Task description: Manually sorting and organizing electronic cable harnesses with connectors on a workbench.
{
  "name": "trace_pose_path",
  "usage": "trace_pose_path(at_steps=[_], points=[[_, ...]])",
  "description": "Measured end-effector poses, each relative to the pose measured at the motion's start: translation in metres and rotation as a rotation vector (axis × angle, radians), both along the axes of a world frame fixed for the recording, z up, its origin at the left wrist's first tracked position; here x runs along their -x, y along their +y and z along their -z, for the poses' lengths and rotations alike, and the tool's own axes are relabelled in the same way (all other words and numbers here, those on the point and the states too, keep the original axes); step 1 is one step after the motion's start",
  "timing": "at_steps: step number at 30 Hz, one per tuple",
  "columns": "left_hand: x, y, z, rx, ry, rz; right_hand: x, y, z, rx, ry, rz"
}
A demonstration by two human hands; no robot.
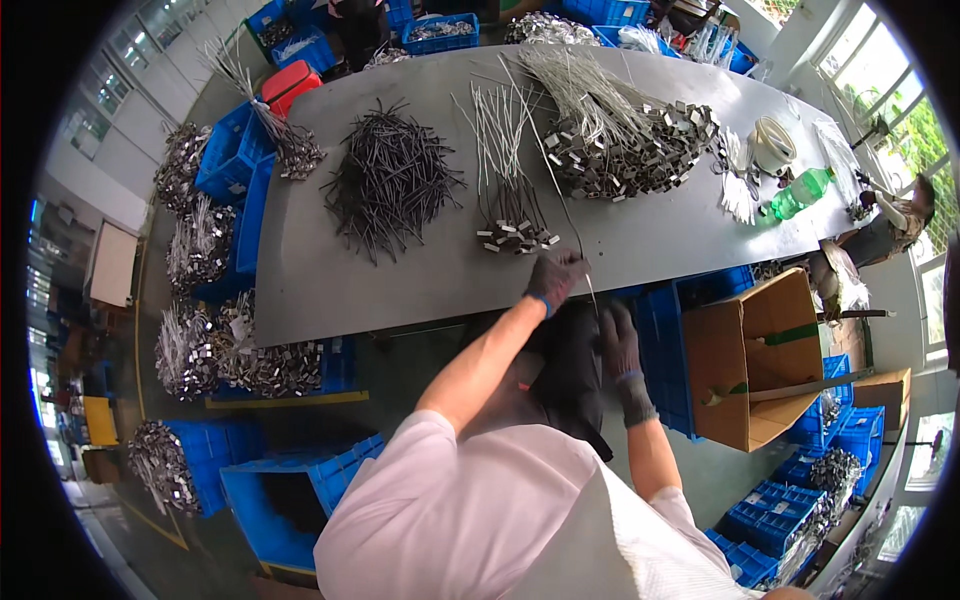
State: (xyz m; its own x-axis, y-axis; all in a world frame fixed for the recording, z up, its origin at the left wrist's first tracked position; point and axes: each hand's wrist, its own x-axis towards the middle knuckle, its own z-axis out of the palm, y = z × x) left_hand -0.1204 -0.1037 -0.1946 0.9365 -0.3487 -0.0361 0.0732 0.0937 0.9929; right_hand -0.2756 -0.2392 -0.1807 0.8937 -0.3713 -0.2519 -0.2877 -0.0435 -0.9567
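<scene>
My left hand (556, 278), in a dark glove, is closed on a thin cable (563, 205) at the table's near edge. The cable runs up across the tabletop, pale at its far part and dark near my hand, and its lower end hangs past the edge. Below that end, my right hand (619, 342), also gloved, is over my dark-clad lap, fingers stretched toward the edge. Whether it touches the cable is unclear. Beyond my left hand lies a small bunch of cables (515, 225) with silvery block ends. Left of it is a pile of short black tubes or cords (388, 175).
A large heap of similar cables (630, 150) covers the table's (330, 300) back middle. A white tub (773, 145) and a green bottle (802, 193) are at right. An open cardboard box (715, 365) stands beside my right arm. Blue crates (225, 155) line the left side. Another person (895, 220) is at far right.
</scene>
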Motion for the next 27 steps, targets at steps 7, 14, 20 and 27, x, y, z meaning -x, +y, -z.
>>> trace_pose_path(at_steps=[7,14,20,27], points=[[-0.011,0.021,-0.008,-0.085,0.092,0.057,-0.120,0.008,0.032,0.485,-0.565,-0.181],[-0.099,0.077,-0.024,-0.341,0.207,0.094,-0.191,0.018,-0.037,0.617,-0.168,-0.063],[-0.135,0.167,0.021,-0.928,-0.152,-0.497,-0.302,-0.087,0.027,0.986,-0.073,0.053],[-0.144,0.237,0.057,-1.373,0.213,-0.549,-0.302,-0.084,0.035,0.616,-0.041,0.039]])
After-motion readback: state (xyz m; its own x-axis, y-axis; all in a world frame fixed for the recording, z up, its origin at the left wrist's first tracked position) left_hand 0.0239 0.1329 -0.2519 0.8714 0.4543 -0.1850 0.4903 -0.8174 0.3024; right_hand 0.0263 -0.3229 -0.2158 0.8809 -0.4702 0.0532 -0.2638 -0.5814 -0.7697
